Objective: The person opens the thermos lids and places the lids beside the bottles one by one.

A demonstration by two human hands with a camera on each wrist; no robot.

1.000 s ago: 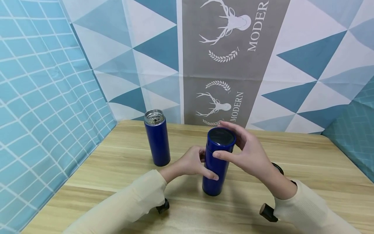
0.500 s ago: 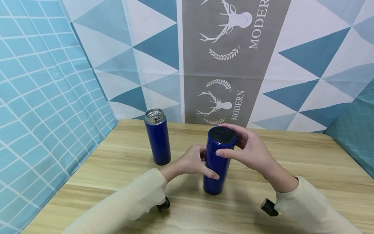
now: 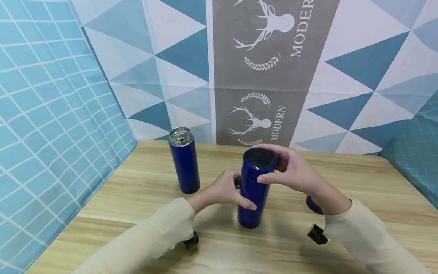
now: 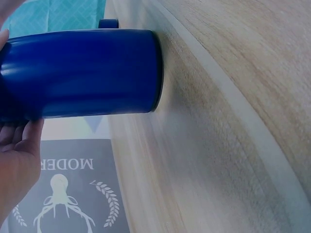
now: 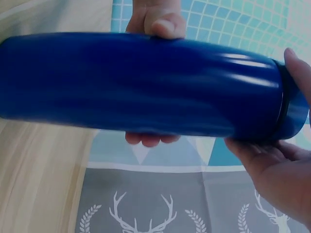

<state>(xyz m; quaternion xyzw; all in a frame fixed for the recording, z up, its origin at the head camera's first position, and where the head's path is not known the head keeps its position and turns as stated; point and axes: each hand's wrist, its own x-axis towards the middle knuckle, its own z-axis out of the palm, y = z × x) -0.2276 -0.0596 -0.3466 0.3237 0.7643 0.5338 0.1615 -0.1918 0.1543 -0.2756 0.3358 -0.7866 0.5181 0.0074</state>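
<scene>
A blue thermos flask [image 3: 252, 205] stands upright on the wooden table, its lid [image 3: 259, 158] with a dark glossy top seated on it. My left hand [image 3: 226, 189] grips the flask around the middle of its body, thumb on the near side. Up at the lid, my right hand [image 3: 295, 171] holds on with its thumb in front and its fingers behind. In the right wrist view a narrow dark seam shows between lid and body. A second blue flask [image 3: 185, 167] stands lidless to the left, its steel mouth bare.
A loose blue lid [image 3: 313, 204] lies on the table to the right, partly hidden behind my right forearm. Black wrist mounts hang under both sleeves. A patterned cloth wall [image 3: 184, 57] rises behind the table [image 3: 137, 182], and a tiled blue sheet [image 3: 44, 114] lines the left side.
My right thumb has slid a little rightward across the front of the lid, and the right wrist has turned slightly. The loose lid shows differently behind the forearm. The left hand stays put.
</scene>
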